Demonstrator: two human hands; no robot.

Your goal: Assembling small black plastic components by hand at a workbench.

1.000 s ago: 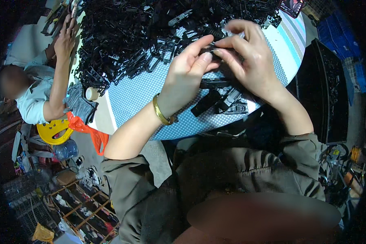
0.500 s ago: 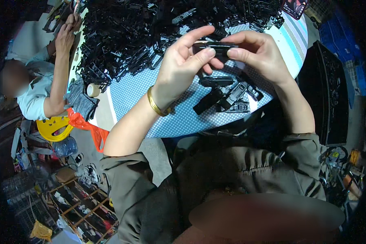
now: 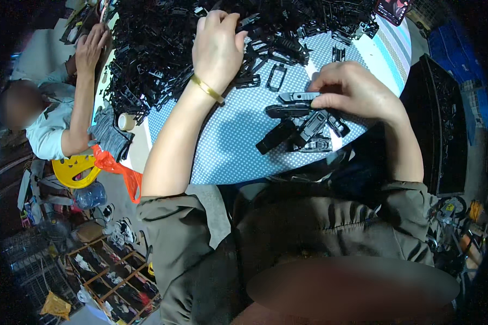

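My left hand [image 3: 218,46] reaches over the near side of a large pile of black plastic parts [image 3: 157,54]. Its fingers bend down with the thumb apart, and I see nothing held in it. Between the thumb and fingers of my right hand [image 3: 355,92] is the end of a slim black plastic part [image 3: 298,97]. This part lies over a small group of similar assembled black pieces, including a dark one [image 3: 276,136] and a greyer, shiny one [image 3: 313,125]. A loose black frame [image 3: 277,77] rests between my hands.
A blue dotted cloth [image 3: 222,157] covers the table. A phone [image 3: 392,10] stands at the far right edge. On the left another person's hand [image 3: 90,47] is at the table edge, near a roll of tape [image 3: 126,122] and an orange-red bag [image 3: 116,167]. A black bin [image 3: 436,124] stands to the right.
My hands have parted. The left moved away, up to the pile, while the right lowered a black plastic part onto the small group. The other person's hand has come down slightly.
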